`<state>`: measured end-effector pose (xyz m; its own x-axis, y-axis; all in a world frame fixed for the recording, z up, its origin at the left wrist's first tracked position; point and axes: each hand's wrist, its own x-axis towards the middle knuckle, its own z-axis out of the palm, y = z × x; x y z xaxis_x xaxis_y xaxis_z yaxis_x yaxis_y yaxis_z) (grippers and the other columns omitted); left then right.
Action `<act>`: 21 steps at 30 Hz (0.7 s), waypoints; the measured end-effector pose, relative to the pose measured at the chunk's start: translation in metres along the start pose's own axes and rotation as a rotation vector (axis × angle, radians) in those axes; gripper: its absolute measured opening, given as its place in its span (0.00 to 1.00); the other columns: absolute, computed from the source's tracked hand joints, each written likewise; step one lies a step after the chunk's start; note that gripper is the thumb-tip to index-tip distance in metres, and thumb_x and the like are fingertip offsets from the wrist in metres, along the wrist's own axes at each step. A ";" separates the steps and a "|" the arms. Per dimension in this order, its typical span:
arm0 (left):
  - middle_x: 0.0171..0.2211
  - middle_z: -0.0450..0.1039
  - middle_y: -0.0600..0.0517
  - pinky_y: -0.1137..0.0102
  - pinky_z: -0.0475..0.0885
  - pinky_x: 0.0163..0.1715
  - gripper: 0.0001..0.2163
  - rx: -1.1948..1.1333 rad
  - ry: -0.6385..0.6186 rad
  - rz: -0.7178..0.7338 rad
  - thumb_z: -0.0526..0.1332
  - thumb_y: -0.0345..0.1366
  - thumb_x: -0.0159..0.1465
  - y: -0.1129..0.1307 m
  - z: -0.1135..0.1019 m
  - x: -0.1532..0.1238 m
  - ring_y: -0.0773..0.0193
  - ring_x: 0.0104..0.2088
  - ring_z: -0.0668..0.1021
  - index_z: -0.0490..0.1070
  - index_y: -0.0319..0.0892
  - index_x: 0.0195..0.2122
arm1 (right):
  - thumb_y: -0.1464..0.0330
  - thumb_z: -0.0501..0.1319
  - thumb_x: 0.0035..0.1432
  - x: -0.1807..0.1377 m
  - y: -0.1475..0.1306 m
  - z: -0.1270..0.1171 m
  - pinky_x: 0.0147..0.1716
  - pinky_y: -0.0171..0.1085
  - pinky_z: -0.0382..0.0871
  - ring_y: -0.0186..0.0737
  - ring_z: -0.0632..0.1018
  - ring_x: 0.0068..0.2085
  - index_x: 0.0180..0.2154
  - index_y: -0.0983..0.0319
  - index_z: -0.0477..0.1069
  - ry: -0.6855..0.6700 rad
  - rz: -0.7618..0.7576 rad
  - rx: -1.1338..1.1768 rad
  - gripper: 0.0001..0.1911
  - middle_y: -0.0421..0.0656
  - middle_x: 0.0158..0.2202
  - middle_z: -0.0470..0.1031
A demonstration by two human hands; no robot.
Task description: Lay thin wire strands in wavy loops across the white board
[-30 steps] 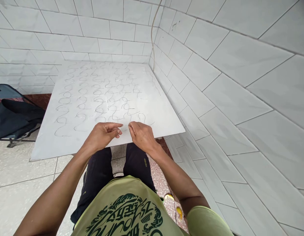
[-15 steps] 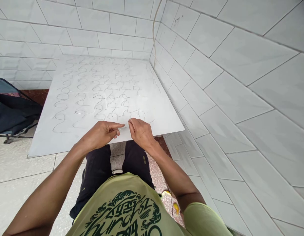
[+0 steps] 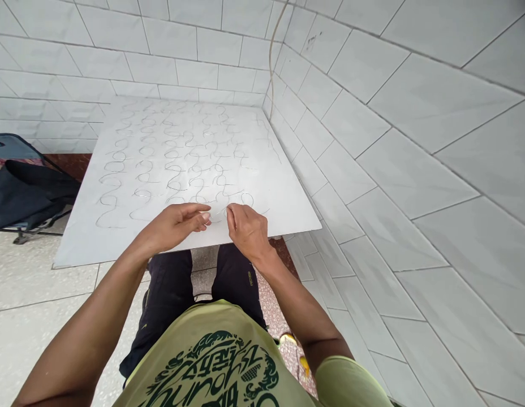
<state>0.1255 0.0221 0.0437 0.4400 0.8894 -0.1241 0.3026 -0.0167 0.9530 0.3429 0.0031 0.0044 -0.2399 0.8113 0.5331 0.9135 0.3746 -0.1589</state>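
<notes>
Rows of grey S-bent wire curls (image 3: pixel 173 164) fill the white flat desk (image 3: pixel 84 243) — at its near edge, left hand (image 3: pixel 175 223) and right hand (image 3: pixel 246 229) pinch one more thin wire (image 3: pixel 218 213).

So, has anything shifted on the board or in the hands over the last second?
Almost nothing. The left hand and right hand stay fingertip to fingertip at the near edge of the white board, seemingly pinching a thin wire piece; nothing taken or dropped. The wire curls on the board and the dark bag lie as before.
</notes>
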 end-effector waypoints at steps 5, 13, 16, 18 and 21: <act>0.32 0.81 0.49 0.63 0.78 0.38 0.17 0.084 -0.012 0.047 0.63 0.51 0.66 0.010 0.013 0.013 0.60 0.31 0.81 0.82 0.43 0.41 | 0.68 0.48 0.77 -0.004 -0.006 0.002 0.35 0.39 0.65 0.42 0.75 0.35 0.43 0.63 0.74 -0.023 -0.063 0.056 0.16 0.47 0.33 0.77; 0.33 0.82 0.48 0.65 0.76 0.36 0.16 0.097 0.081 0.035 0.64 0.50 0.66 0.013 0.000 0.002 0.61 0.30 0.80 0.81 0.42 0.38 | 0.65 0.57 0.73 -0.011 0.017 -0.028 0.66 0.61 0.62 0.54 0.72 0.63 0.60 0.64 0.69 -0.088 -0.367 0.212 0.19 0.55 0.56 0.76; 0.32 0.82 0.48 0.65 0.76 0.36 0.16 0.082 0.085 0.040 0.64 0.51 0.66 0.013 -0.005 0.000 0.60 0.30 0.80 0.81 0.42 0.38 | 0.71 0.57 0.72 -0.011 0.028 -0.024 0.69 0.64 0.58 0.52 0.69 0.67 0.53 0.63 0.74 -0.121 -0.491 0.167 0.12 0.53 0.56 0.76; 0.31 0.82 0.48 0.64 0.76 0.36 0.15 0.071 0.059 0.033 0.64 0.50 0.65 0.012 -0.007 0.000 0.60 0.31 0.80 0.80 0.42 0.39 | 0.74 0.56 0.72 -0.010 0.031 -0.019 0.69 0.64 0.59 0.50 0.69 0.67 0.46 0.61 0.76 -0.127 -0.547 0.147 0.10 0.50 0.55 0.77; 0.29 0.81 0.50 0.64 0.76 0.36 0.14 0.061 -0.005 0.013 0.63 0.46 0.65 0.010 -0.010 -0.001 0.59 0.30 0.80 0.80 0.43 0.43 | 0.73 0.55 0.73 -0.007 0.032 -0.019 0.70 0.63 0.60 0.47 0.72 0.64 0.42 0.59 0.75 -0.163 -0.597 0.136 0.11 0.47 0.50 0.78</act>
<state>0.1202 0.0258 0.0561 0.4481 0.8868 -0.1132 0.3478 -0.0563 0.9359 0.3796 0.0005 0.0112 -0.7518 0.4990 0.4311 0.5596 0.8286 0.0169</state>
